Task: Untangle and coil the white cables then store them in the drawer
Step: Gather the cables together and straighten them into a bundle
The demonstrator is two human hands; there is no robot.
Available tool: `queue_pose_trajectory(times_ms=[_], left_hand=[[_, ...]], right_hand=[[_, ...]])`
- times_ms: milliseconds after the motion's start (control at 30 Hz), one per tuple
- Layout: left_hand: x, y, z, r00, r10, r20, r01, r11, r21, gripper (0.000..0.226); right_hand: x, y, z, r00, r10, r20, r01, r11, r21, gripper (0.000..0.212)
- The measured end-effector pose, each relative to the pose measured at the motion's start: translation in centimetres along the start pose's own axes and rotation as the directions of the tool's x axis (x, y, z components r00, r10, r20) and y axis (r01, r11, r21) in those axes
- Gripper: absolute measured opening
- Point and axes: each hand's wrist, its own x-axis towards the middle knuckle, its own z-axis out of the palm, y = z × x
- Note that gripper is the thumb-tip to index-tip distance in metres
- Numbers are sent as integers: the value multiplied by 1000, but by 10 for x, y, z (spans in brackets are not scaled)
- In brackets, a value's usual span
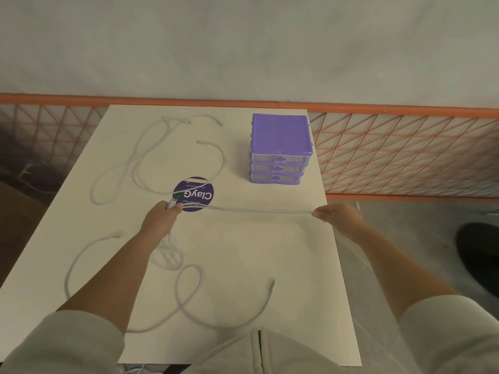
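Two hands hold one thin white cable (259, 210) taut: your left hand (162, 217) grips its plug end, your right hand (334, 215) pinches its far end, near the closed purple plastic three-drawer unit (280, 149).

Below the left hand (161, 217) a dangling bunch of white cable (168, 256) is motion-blurred into indistinct loops, another cable (189, 298) at six o'clock slips under the forearm, and the drawer unit's (279, 149) contents stay unreadable behind frosted fronts.

drawer unit (280, 147) far right on table (243, 265) | sticker (193, 194) centre | loose cables (135, 157) left
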Motion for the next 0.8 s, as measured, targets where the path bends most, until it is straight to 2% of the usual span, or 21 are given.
queue_pose_trajectory(times_ms=[67, 233, 367, 433, 500, 600, 633, 700, 800], left_hand=[[-1, 0, 0, 1000, 9, 4, -9, 1000, -9, 31], [-5, 6, 0, 997, 71, 26, -69, 997, -46, 33], [-11, 15, -1, 988, 146, 56, -143, 988, -54, 20], [-16, 23, -1, 979, 181, 97, -177, 983, -48, 25], [-22, 31, -1, 968, 211, 137, -206, 977, -54, 45], [-30, 44, 0, 952, 240, 191, -237, 971, -39, 67], [-31, 49, 2, 946, 241, 215, -240, 970, -31, 67], [-35, 58, 7, 926, 267, 266, -274, 962, -15, 50], [-38, 69, 9, 900, 323, 293, -333, 943, -17, 35]], right_hand=[[5, 7, 10, 1000, -15, -7, 14, 996, -87, 17], [3, 11, 26, 989, 21, -144, -47, 983, -180, 29], [3, -2, 32, 988, 59, -141, -100, 948, -302, 34], [4, -18, 38, 989, 30, -148, -78, 940, -331, 37], [3, -46, 50, 985, -59, -163, 14, 964, -264, 37], [-2, -101, 69, 959, -251, -130, 239, 965, -106, 37], [-5, -120, 74, 945, -311, -101, 306, 950, -63, 37], [-12, -153, 83, 921, -389, -15, 389, 921, 28, 39], [-22, -178, 88, 913, -390, 118, 341, 890, 302, 32]])
